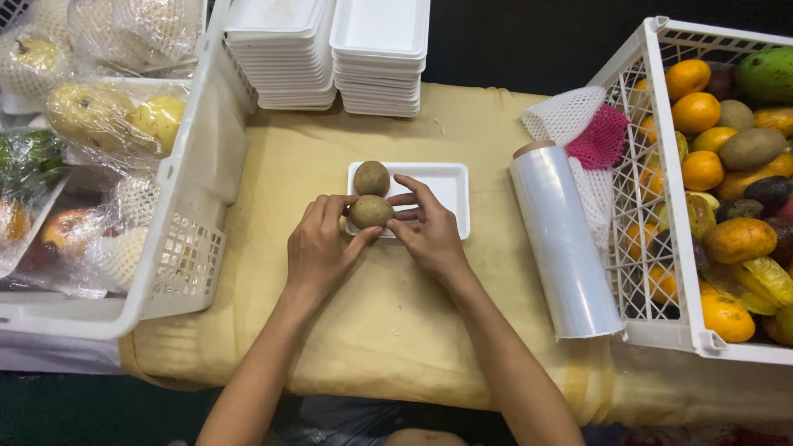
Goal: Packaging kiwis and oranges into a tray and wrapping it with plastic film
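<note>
A white foam tray (446, 186) lies in the middle of a table under a yellow cloth (388, 314). Two brown oval fruits sit at its left side: one (372, 177) at the far end, another (370, 211) at the near edge. My left hand (320, 248) and my right hand (425, 227) both grip the nearer fruit from either side with their fingertips.
Two stacks of white foam trays (330, 49) stand at the back. A roll of clear film (563, 239) lies right of the tray, with white and pink foam nets (588, 124) behind it. A white crate of mixed fruit (727, 182) stands right; a crate of wrapped fruit (107, 165) left.
</note>
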